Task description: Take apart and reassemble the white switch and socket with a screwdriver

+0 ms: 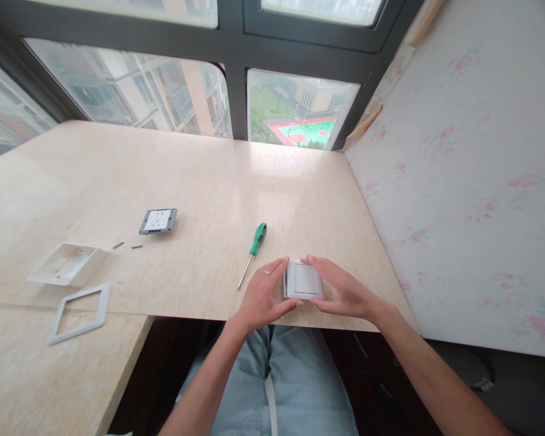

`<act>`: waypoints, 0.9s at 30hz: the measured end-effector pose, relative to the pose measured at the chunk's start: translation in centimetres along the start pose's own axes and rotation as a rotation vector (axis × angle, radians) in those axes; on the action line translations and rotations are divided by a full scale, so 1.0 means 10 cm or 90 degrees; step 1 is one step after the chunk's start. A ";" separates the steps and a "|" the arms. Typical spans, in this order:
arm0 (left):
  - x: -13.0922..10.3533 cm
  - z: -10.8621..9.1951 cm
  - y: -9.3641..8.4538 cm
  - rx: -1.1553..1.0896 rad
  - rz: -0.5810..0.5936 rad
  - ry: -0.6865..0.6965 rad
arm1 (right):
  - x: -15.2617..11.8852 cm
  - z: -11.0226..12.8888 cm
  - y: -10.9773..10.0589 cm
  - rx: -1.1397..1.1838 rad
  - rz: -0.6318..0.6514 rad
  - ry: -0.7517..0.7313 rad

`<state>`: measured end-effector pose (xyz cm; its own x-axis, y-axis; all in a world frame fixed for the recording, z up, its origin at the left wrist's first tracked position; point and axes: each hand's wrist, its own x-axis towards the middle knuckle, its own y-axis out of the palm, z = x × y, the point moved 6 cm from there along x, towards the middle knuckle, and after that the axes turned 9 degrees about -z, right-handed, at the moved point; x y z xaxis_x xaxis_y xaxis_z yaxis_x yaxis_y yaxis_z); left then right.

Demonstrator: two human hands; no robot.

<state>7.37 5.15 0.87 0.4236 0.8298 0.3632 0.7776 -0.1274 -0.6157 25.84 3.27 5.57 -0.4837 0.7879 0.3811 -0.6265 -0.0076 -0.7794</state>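
A white wall switch [305, 278] with a square rocker sits near the front edge of the stone-like counter. My left hand [266, 293] grips its left side, thumb at the near corner and fingers at the far corner; a ring shows on one finger. From the right, my right hand [343, 289] holds the opposite side in the same way. A dark gap runs along the switch's left edge. Just left of my hands lies a screwdriver [258, 240] with a green and black handle, its tip pointing toward me.
Farther left are a socket module [158, 221], two small screws [118, 245], an open white mounting box [68, 264] and a white frame [100, 306] across the counter seam. Windows stand behind the counter [200, 181]; a floral-papered wall [472, 181] bounds the right.
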 end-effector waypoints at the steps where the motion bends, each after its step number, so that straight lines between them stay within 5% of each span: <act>1: 0.00 0.00 0.00 0.004 0.005 0.001 | 0.01 0.01 -0.01 -0.001 0.000 -0.007; 27: 0.01 0.00 -0.03 -0.026 -0.038 -0.030 | -0.02 -0.03 0.01 0.046 0.025 0.051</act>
<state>7.18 5.33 1.11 0.3545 0.8612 0.3642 0.8197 -0.0987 -0.5643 26.10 3.33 5.26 -0.4604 0.8326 0.3081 -0.6522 -0.0818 -0.7536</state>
